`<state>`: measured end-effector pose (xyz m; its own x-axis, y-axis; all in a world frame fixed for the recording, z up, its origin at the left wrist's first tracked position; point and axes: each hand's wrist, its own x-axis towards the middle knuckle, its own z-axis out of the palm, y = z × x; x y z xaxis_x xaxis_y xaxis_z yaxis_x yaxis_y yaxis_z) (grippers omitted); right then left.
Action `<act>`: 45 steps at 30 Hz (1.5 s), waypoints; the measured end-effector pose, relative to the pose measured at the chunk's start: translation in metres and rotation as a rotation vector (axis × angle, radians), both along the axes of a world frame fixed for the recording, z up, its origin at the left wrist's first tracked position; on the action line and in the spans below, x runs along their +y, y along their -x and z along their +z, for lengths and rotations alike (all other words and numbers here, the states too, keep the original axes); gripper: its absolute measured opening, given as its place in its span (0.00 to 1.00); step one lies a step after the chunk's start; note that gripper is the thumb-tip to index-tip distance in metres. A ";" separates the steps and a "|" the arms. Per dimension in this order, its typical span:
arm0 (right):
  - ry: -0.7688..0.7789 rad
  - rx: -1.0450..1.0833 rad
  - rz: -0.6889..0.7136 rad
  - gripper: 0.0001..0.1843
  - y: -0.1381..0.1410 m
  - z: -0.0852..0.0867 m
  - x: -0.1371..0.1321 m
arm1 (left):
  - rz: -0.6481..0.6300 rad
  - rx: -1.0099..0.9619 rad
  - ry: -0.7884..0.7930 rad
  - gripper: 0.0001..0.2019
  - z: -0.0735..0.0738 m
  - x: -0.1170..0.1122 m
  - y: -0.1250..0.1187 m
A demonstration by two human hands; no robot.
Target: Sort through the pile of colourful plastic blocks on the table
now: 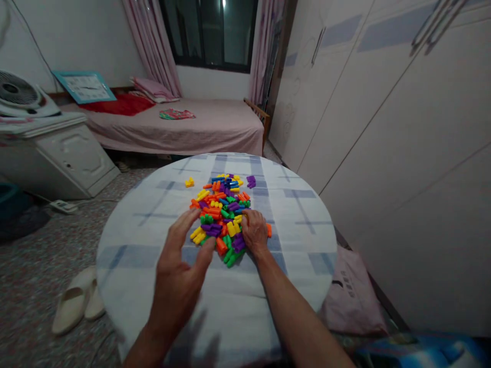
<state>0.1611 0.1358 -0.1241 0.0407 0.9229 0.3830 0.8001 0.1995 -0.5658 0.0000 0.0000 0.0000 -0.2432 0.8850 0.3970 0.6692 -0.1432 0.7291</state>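
Head view, left hand point(178, 276) grip open beside block pile point(222, 214), right hand point(253, 231) curled on blocks, slippers point(76, 301) below table point(126, 240).

We see blocks point(222, 212): orange, yellow, green, purple, blue | tablecloth point(153, 240): white, blue-grey plaid | curtains point(151, 41): pink | bedspread point(199, 128): pale pink | slippers point(76, 299): cream

Only one view, worn on the head, looking forward and down over a round table point(126, 240) from close above its near edge. Faces a bed point(199, 130) and window point(210, 30) across the room, with a wardrobe point(383, 128) filling the right side.
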 end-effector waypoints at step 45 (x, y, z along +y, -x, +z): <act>-0.078 0.214 0.020 0.16 -0.005 -0.010 0.008 | 0.128 0.369 0.053 0.25 -0.106 0.269 0.066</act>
